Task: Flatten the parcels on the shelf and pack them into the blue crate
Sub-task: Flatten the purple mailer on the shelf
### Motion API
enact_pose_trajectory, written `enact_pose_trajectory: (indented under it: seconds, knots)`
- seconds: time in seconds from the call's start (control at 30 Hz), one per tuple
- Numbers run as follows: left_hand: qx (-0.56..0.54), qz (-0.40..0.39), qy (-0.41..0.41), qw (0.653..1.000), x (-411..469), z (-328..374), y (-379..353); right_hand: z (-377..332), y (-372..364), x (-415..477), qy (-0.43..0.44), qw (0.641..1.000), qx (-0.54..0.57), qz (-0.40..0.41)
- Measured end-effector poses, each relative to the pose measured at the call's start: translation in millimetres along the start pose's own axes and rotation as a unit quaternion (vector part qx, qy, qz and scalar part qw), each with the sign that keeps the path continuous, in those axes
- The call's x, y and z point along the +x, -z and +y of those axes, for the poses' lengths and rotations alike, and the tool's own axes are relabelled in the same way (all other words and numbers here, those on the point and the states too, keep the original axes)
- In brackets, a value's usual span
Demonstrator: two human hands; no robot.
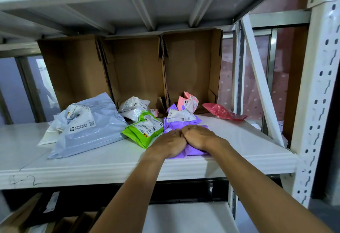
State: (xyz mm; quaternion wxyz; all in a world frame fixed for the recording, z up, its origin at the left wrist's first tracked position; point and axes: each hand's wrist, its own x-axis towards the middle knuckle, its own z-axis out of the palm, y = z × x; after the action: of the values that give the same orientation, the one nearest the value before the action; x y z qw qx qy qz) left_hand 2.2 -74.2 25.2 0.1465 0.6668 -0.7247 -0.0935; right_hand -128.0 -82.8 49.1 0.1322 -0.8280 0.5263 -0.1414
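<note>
Left hand (168,143) and right hand (199,137) are pressing open-palmed, side by side, on the purple parcel (181,120) at the front of the shelf (92,159). It's stretching toward 12 o'clock, with the rumpled labelled end lying just beyond both hands equally.

Left hand (170,143), right hand (199,138) pressing purple parcel (181,122) on shelf (239,137).

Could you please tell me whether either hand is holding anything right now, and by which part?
Nothing is gripped. The left hand and right hand lie flat, side by side, pressing down on the near end of the purple parcel.
</note>
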Motion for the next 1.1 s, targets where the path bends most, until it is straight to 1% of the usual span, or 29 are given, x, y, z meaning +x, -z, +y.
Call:
enact_pose_trajectory:
  seconds: [0.1,0.2,0.33,0.43,0.6,0.7,0.8,0.93,1.03,1.1]
  knots:
    - [0.003,-0.008,0.009,1.0,4,-3,-3,5,-3,5,-0.013,1.0,-0.008,0.005]
    - [-0.002,-0.022,0.023,0.999,9,-9,-7,10,-2,7,-0.027,0.999,-0.011,-0.018]
    - [-0.023,-0.018,0.044,0.999,10,-9,-8,18,3,1,-0.026,0.999,-0.022,-0.039]
    - [0.007,-0.006,0.026,1.0,8,-9,-8,26,4,-4,-0.03,0.998,-0.019,-0.05]
    - [0.016,0.005,0.01,1.0,7,-10,-6,37,0,-10,-0.066,0.997,0.002,-0.03]
    - [-0.011,0.014,0.028,0.999,3,-6,-4,41,0,-18,-0.058,0.998,-0.016,-0.013]
    - [-0.006,-0.011,0.037,0.999,-3,-2,-2,43,2,-28,-0.053,0.998,-0.013,-0.013]
    - [0.034,-0.022,0.004,0.999,-14,13,-6,55,5,-37,-0.055,0.998,0.001,-0.019]
    - [0.026,-0.027,0.004,0.999,-18,28,-8,59,11,-43,-0.045,0.999,0.019,0.017]
    - [0.054,-0.001,0.009,0.999,-15,35,-5,55,15,-48,-0.012,0.998,0.016,0.054]
